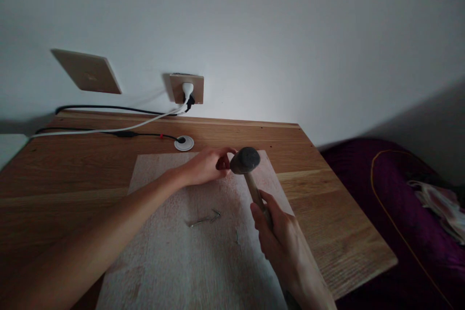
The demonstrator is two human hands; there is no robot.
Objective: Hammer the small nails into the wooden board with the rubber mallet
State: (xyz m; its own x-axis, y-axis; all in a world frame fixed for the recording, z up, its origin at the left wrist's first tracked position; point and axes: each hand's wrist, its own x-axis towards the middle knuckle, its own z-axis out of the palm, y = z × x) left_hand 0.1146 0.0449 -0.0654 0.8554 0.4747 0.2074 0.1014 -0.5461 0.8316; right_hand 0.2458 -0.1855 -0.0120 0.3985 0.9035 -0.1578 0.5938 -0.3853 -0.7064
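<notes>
My right hand (281,235) is wrapped round the wooden handle of a hammer (247,160), which has a dark, thick, rounded head. That head is raised in front of my left hand's fingertips and hides part of them. My left hand (210,164) reaches over the far part of a pale, whitish board (163,252), thumb and fingers brought together in a pinch. What the pinch holds is hidden behind the hammer head. Several thin metal nails (205,219) lie loose on the board, nearer to me. One more small nail (237,237) lies left of my right hand.
The board lies on a wooden desk (327,213) against a white wall. Behind it are a round cable grommet (184,143), cables (119,131) and a wall socket (187,88) with plugs. Purple fabric (363,179) is beyond the desk's right edge.
</notes>
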